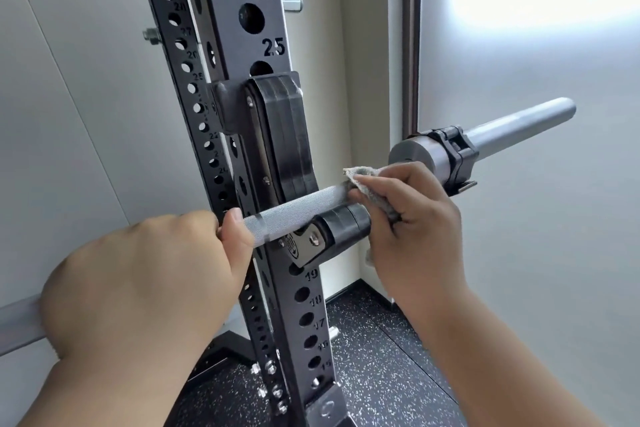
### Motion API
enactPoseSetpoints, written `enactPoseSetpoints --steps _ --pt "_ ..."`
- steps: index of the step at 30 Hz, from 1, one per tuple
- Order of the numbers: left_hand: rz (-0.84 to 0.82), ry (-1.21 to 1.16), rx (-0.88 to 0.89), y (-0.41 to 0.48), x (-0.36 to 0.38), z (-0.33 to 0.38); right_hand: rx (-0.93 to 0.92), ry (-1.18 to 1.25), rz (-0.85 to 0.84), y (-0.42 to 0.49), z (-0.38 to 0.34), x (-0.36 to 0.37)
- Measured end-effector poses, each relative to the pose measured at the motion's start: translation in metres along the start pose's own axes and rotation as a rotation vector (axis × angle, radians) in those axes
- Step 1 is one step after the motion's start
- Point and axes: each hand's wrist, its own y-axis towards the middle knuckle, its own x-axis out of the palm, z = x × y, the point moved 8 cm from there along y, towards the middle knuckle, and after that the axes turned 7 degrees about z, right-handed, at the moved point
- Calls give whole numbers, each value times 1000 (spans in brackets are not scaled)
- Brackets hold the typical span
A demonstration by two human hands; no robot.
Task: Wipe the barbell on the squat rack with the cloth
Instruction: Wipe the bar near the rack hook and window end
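The barbell (294,212) is showing bare grey metal, rough with fine knurling where it is crossing the squat rack upright (277,24); its sleeve (519,130), right of the upright, is looking smooth and matt; the collar (453,152) on that sleeve is looking like black plastic; the cloth (364,174), just right of the upright, is looking grey, soft and coarsely woven; the upright is wearing a dark matt metal finish; the J-hook liner (287,135) on its face is gleaming as glossy black plastic; the floor (381,374) at its foot is showing black speckled rubber.
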Motion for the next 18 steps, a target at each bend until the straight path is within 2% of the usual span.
enactPoseSetpoints --steps 2,6,9,11,13,15,18 --pt "-16 22 -8 -1 1 -1 -34 12 4 0 -1 -2" --pt "-26 35 -2 0 -1 0 60 -64 103 3 10 -11" --pt "-35 45 6 -2 -2 -2 41 -40 -25 -16 -1 3" --pt "-42 69 14 -3 -2 -2 -48 -42 -77 -15 -1 2" --pt "-52 96 38 -3 -1 1 -81 -105 -11 -5 8 -5" --pt "-68 119 56 -8 2 2 -1 -91 93 -1 14 -10" --pt "-83 103 25 -15 10 -4 29 23 67 -20 1 2"
